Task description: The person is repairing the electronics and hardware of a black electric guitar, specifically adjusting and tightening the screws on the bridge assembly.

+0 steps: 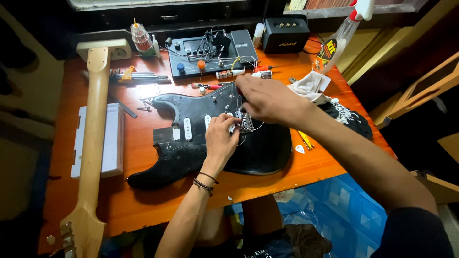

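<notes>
A black electric guitar body (210, 143), its neck removed, lies flat near the middle of an orange wooden table (143, 200) as a person works at its metal bridge (246, 122). The left hand (221, 138) rests on the body with fingers curled onto the bridge's near edge, while the right hand (267, 100) reaches in from above, fingertips pinched close at the same spot — whether either hand holds a small part cannot be told. White pickups (187, 129) sit just left of the hands. The detached maple neck (93, 134) lies along the table's left side, across a white box (113, 138). Behind the body — a black effects unit (210, 50) trailing wires, a row of hex keys (138, 75), a small black amplifier (286, 34) and a spray bottle (339, 36). A white rag (308, 86) lies near the right forearm.
</notes>
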